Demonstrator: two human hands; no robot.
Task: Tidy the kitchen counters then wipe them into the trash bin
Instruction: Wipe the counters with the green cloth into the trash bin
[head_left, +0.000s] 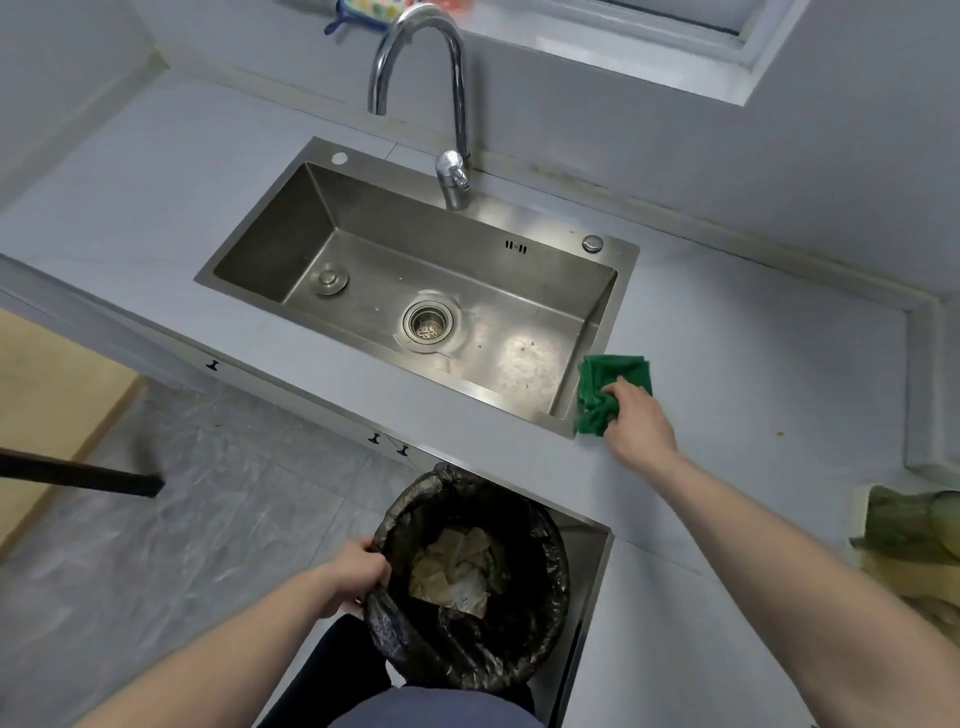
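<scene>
while the left hand (358, 571) grips the trash bin (467, 577) rim, the right hand (636, 421) clutches a green cloth (608, 379) — sink-corner.

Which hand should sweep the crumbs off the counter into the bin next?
The right hand: it already grips the green cloth on the counter beside the sink. The left hand is busy holding the trash bin rim at the counter's edge.

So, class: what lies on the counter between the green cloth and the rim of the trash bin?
In the head view, only bare grey counter separates the green cloth from the trash bin.
</scene>
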